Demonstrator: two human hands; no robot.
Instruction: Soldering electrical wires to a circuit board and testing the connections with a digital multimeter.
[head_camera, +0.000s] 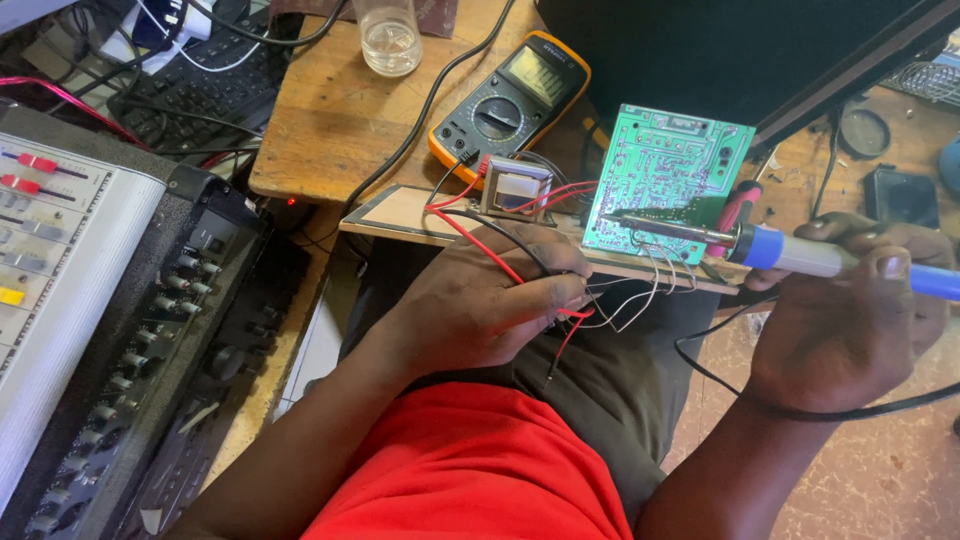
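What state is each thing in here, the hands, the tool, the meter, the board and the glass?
Left hand: closed, pinching thin wires.
Right hand: gripping the soldering iron.
Soldering iron: tip on the green circuit board.
Circuit board: propped upright, solder side showing.
Multimeter: lying flat, screen blank.
Glass: upright, a little clear liquid inside.

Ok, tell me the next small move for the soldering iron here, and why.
Probably ease the soldering iron tip down onto a joint: the right hand holds it right at the green circuit board, while the left hand pinches the wires beside it.
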